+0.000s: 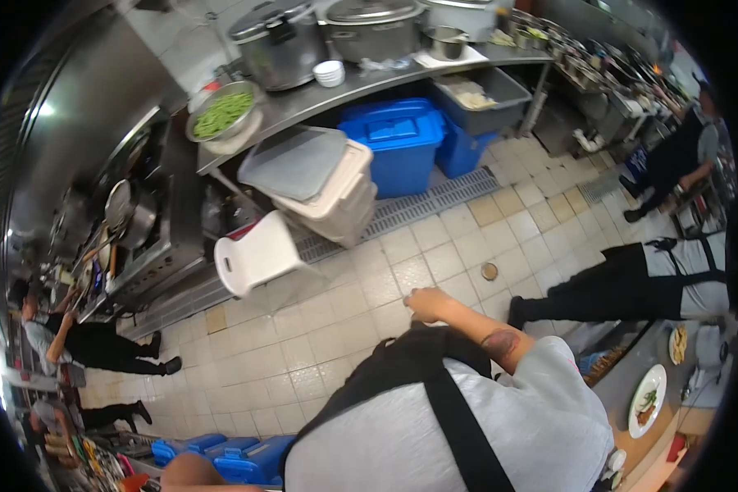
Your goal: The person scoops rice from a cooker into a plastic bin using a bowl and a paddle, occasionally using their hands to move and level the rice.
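Observation:
My right hand (425, 303) is in front of my black apron, above the tiled floor. Its fingers look loosely curled in, and nothing shows sticking out of them. At the bottom left edge only a piece of my left arm (193, 471) shows; the left hand itself is out of sight. Closest ahead of my right hand are a white plastic stool (258, 252) and a round floor drain (489, 271).
A steel counter (299, 115) carries large pots, bowls and a bowl of green beans (223, 115). Below it stand a blue bin (394, 148) and a lidded cream bin (336, 193). People stand at left and right. A plate of food (648, 400) sits on the right counter.

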`<action>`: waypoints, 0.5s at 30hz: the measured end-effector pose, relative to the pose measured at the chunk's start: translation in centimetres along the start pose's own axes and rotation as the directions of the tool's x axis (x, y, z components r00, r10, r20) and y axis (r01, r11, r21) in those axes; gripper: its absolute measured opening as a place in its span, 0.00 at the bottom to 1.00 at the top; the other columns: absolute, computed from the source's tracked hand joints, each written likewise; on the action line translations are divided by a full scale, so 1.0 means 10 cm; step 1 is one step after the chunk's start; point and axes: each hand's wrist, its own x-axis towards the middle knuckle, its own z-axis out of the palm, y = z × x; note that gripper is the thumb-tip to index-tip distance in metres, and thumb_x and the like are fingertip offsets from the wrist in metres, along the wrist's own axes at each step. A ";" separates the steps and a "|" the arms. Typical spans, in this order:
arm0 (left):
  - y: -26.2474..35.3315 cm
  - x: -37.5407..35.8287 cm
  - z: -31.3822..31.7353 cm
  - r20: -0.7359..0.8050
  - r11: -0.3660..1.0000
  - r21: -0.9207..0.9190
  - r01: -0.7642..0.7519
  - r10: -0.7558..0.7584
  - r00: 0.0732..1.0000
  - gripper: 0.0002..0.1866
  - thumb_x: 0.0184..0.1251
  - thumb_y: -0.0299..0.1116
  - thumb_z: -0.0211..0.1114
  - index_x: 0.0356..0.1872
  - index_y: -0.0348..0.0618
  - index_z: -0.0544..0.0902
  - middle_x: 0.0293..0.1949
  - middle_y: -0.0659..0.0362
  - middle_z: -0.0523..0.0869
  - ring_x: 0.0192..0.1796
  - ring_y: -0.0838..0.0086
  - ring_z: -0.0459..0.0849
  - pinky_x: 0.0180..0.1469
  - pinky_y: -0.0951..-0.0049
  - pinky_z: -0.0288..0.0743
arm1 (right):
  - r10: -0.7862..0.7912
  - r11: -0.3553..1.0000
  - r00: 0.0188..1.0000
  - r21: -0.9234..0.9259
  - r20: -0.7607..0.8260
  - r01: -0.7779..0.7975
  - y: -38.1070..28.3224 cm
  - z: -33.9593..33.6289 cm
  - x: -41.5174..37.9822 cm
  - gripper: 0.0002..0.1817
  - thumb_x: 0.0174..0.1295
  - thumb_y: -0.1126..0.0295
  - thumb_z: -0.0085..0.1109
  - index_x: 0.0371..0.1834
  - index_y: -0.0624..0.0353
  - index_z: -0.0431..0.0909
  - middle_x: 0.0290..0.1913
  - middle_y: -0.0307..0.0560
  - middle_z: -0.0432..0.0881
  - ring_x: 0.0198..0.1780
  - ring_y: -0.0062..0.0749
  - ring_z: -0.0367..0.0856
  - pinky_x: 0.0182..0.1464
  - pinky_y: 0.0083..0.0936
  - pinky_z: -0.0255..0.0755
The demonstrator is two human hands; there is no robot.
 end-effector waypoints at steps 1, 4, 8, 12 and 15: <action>-0.13 0.18 0.02 0.050 0.998 -0.037 -0.042 0.043 0.998 0.38 0.60 0.30 0.64 0.66 0.80 0.57 0.32 0.53 0.77 0.23 0.70 0.74 0.31 0.67 0.71 | 0.027 1.000 1.000 0.014 0.007 -0.027 0.25 0.00 -0.19 0.19 0.52 0.61 0.62 0.47 0.55 0.77 0.47 0.57 0.77 0.50 0.51 0.78 0.48 0.43 0.74; -0.44 0.73 0.05 0.148 0.985 -0.118 -0.128 0.144 0.978 0.40 0.60 0.25 0.64 0.66 0.80 0.56 0.33 0.54 0.75 0.22 0.72 0.72 0.29 0.70 0.68 | 0.269 0.959 0.962 0.082 0.055 -0.272 0.88 0.03 -0.71 0.21 0.52 0.60 0.62 0.48 0.54 0.76 0.48 0.57 0.77 0.52 0.50 0.76 0.50 0.41 0.73; -0.75 1.37 0.06 0.232 0.978 -0.169 -0.119 0.157 0.960 0.37 0.60 0.31 0.65 0.65 0.80 0.57 0.32 0.54 0.75 0.22 0.73 0.72 0.30 0.71 0.67 | 0.371 0.899 0.929 0.248 0.010 -0.362 1.41 0.20 -1.12 0.23 0.53 0.58 0.62 0.51 0.55 0.75 0.49 0.58 0.77 0.53 0.51 0.75 0.52 0.40 0.72; -1.17 2.05 -0.07 0.477 0.965 -0.233 -0.119 0.220 0.851 0.32 0.61 0.32 0.64 0.62 0.76 0.61 0.28 0.56 0.75 0.22 0.71 0.71 0.30 0.69 0.68 | 0.417 0.828 0.908 0.427 -0.035 -0.363 1.58 0.26 -1.19 0.24 0.53 0.57 0.63 0.52 0.55 0.75 0.49 0.58 0.77 0.53 0.51 0.75 0.52 0.41 0.71; -1.59 2.51 -0.06 0.535 0.939 -0.313 -0.140 0.296 0.792 0.31 0.61 0.31 0.64 0.61 0.75 0.61 0.29 0.54 0.75 0.22 0.70 0.72 0.29 0.67 0.69 | 0.335 0.815 0.942 0.508 -0.021 -0.279 1.62 0.20 -1.03 0.22 0.54 0.59 0.62 0.51 0.54 0.76 0.50 0.58 0.77 0.53 0.52 0.75 0.53 0.40 0.71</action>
